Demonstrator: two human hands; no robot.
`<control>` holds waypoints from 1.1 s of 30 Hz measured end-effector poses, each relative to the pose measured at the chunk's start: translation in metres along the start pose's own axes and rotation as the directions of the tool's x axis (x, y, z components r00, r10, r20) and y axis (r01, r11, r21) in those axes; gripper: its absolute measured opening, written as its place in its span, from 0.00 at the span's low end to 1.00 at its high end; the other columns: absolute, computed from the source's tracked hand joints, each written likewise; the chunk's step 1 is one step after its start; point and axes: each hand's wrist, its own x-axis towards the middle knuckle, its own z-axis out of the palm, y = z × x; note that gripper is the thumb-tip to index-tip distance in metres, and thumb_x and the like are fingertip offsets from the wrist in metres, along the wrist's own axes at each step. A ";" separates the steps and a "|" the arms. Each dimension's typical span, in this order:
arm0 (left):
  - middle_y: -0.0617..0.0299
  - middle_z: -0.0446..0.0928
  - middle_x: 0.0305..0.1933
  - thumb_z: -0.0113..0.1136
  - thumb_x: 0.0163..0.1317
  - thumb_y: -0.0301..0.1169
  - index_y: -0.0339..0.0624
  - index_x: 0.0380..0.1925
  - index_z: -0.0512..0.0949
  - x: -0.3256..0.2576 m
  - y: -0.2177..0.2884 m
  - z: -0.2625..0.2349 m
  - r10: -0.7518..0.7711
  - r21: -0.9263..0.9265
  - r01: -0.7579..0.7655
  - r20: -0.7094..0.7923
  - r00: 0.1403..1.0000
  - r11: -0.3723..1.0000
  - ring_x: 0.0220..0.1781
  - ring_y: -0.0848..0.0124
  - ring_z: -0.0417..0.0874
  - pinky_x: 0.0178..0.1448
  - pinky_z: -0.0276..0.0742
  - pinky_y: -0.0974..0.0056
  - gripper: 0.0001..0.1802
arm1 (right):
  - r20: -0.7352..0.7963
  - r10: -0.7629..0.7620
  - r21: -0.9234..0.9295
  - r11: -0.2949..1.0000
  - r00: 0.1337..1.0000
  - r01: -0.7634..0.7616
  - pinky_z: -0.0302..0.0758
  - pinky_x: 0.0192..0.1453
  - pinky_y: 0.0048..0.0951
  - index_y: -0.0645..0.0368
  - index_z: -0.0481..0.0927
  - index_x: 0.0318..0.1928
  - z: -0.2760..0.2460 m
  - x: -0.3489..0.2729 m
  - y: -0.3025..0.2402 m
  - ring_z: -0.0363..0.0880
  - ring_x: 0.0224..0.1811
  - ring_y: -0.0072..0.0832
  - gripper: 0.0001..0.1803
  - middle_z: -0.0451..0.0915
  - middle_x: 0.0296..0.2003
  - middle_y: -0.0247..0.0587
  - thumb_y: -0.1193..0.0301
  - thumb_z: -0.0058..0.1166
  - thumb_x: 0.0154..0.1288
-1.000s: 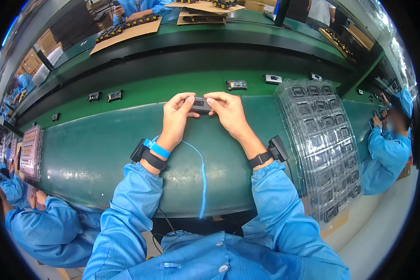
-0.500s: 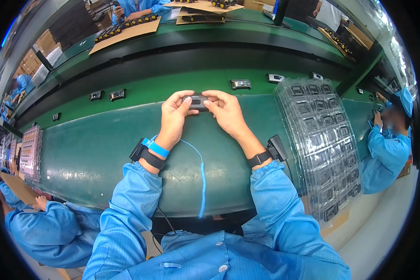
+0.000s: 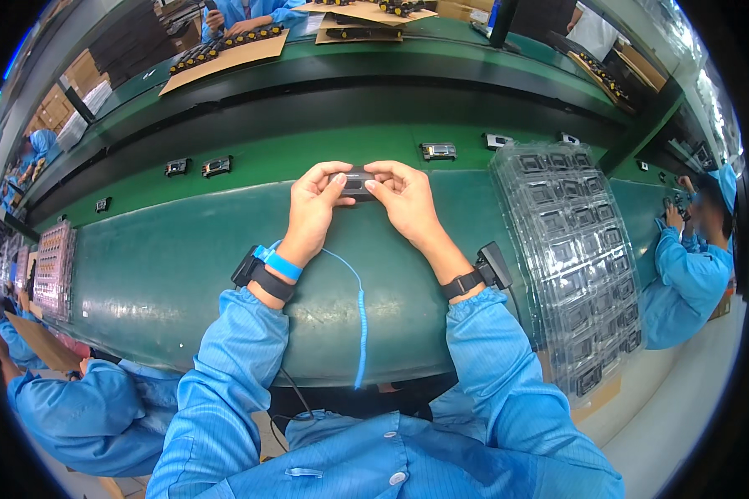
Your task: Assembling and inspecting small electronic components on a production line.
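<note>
A small dark grey plastic device housing [image 3: 355,185] with a recessed oval on its face is held up over the far edge of the green work mat. My left hand [image 3: 311,206] grips its left end between thumb and fingers. At the opposite end, my right hand [image 3: 407,201] pinches it the same way. Both thumbs press on the side facing me, and the fingers partly cover the far side. A blue wrist strap [image 3: 280,263] with a coiled cord [image 3: 362,333] circles my left wrist.
Small device units [image 3: 438,151] ride on a green conveyor belt [image 3: 308,154] beyond the mat [image 3: 158,283]. Stacked clear plastic trays [image 3: 570,258] stand at right. Co-workers in blue sit on both sides [image 3: 691,274]; another works across the line, near cardboard sheets [image 3: 225,66].
The units on the conveyor have shifted slightly to the right. My hands keep their grip on the housing, which has tilted a little. The right-hand co-worker's hands have moved.
</note>
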 end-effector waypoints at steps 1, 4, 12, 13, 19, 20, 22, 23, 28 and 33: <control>0.59 0.86 0.51 0.58 0.78 0.27 0.36 0.57 0.80 -0.001 0.001 0.001 0.003 -0.003 -0.003 0.001 1.000 1.000 0.49 0.73 0.88 0.51 0.89 0.65 0.12 | -0.024 -0.004 0.048 0.999 1.000 0.005 0.79 0.40 0.21 0.65 0.87 0.52 0.002 0.001 0.001 0.80 0.34 0.16 0.14 0.86 0.37 0.36 0.80 0.66 0.67; 0.54 0.86 0.54 0.57 0.78 0.27 0.35 0.63 0.76 -0.003 0.003 0.008 -0.009 0.035 0.009 -0.019 1.000 0.999 0.53 0.70 0.88 0.52 0.89 0.63 0.17 | -0.101 -0.040 0.029 0.999 0.994 0.043 0.80 0.42 0.23 0.64 0.88 0.53 0.000 0.008 0.008 0.80 0.34 0.18 0.14 0.87 0.38 0.37 0.79 0.66 0.67; 0.46 0.79 0.59 0.56 0.78 0.25 0.29 0.61 0.72 0.000 -0.009 0.007 0.020 0.019 -0.016 -0.204 0.979 1.000 0.57 0.58 0.87 0.55 0.90 0.58 0.16 | -0.234 -0.399 -0.758 0.646 0.887 0.091 0.77 0.60 0.39 0.59 0.89 0.50 -0.031 0.046 0.022 0.81 0.50 0.38 0.14 0.86 0.43 0.43 0.76 0.68 0.63; 0.47 0.79 0.58 0.56 0.78 0.25 0.29 0.60 0.73 0.001 -0.010 0.007 0.011 0.020 -0.008 -0.188 0.982 1.000 0.57 0.59 0.87 0.54 0.90 0.58 0.15 | -0.258 -0.353 -0.761 0.647 0.899 0.035 0.70 0.68 0.48 0.55 0.87 0.54 -0.033 0.046 0.025 0.74 0.61 0.45 0.18 0.81 0.54 0.44 0.74 0.68 0.62; 0.51 0.82 0.51 0.57 0.77 0.25 0.31 0.54 0.77 0.001 -0.011 0.003 0.008 0.026 -0.004 -0.182 0.983 1.000 0.50 0.63 0.89 0.51 0.89 0.61 0.11 | -0.465 -0.225 -0.819 0.477 0.856 -0.319 0.67 0.74 0.53 0.55 0.74 0.69 -0.059 0.044 0.027 0.70 0.70 0.53 0.34 0.73 0.67 0.54 0.68 0.67 0.63; 0.52 0.83 0.49 0.58 0.76 0.26 0.32 0.54 0.77 0.001 -0.011 0.005 0.018 0.034 -0.012 -0.164 0.986 0.999 0.49 0.63 0.89 0.49 0.89 0.62 0.11 | -0.491 -0.126 -0.782 0.499 0.862 -0.373 0.67 0.74 0.51 0.57 0.75 0.69 -0.062 0.046 0.026 0.71 0.70 0.52 0.33 0.74 0.66 0.53 0.68 0.67 0.62; 0.53 0.84 0.47 0.59 0.76 0.27 0.32 0.53 0.78 0.002 -0.010 0.007 0.026 0.037 -0.021 -0.149 0.988 0.999 0.48 0.64 0.89 0.48 0.89 0.63 0.11 | -0.453 -0.245 -0.762 0.606 0.857 -0.229 0.69 0.74 0.49 0.59 0.75 0.68 -0.066 0.043 0.027 0.73 0.68 0.51 0.33 0.75 0.64 0.53 0.68 0.68 0.62; 0.53 0.84 0.47 0.60 0.76 0.27 0.32 0.54 0.77 0.002 -0.010 0.007 0.018 0.036 -0.014 -0.120 0.993 0.999 0.47 0.64 0.89 0.47 0.88 0.64 0.12 | -0.436 -0.359 -0.721 0.689 0.825 -0.081 0.71 0.73 0.46 0.61 0.76 0.66 -0.067 0.039 0.025 0.75 0.67 0.51 0.33 0.77 0.63 0.54 0.67 0.69 0.62; 0.53 0.85 0.48 0.62 0.75 0.30 0.32 0.56 0.77 -0.009 0.006 0.002 -0.052 0.083 0.055 -0.039 0.998 0.995 0.45 0.66 0.89 0.46 0.87 0.65 0.15 | -0.187 -0.462 -0.516 0.797 0.867 0.313 0.76 0.69 0.43 0.62 0.78 0.64 0.003 0.007 -0.008 0.79 0.64 0.49 0.32 0.80 0.61 0.54 0.67 0.73 0.60; 0.52 0.86 0.50 0.58 0.77 0.24 0.32 0.58 0.77 -0.003 -0.002 0.009 0.141 -0.038 -0.143 -0.035 0.989 0.989 0.47 0.67 0.90 0.49 0.88 0.65 0.13 | -0.069 -0.404 -0.461 0.824 0.912 0.330 0.81 0.63 0.39 0.63 0.77 0.66 0.043 -0.010 -0.012 0.83 0.60 0.47 0.33 0.80 0.60 0.55 0.70 0.72 0.60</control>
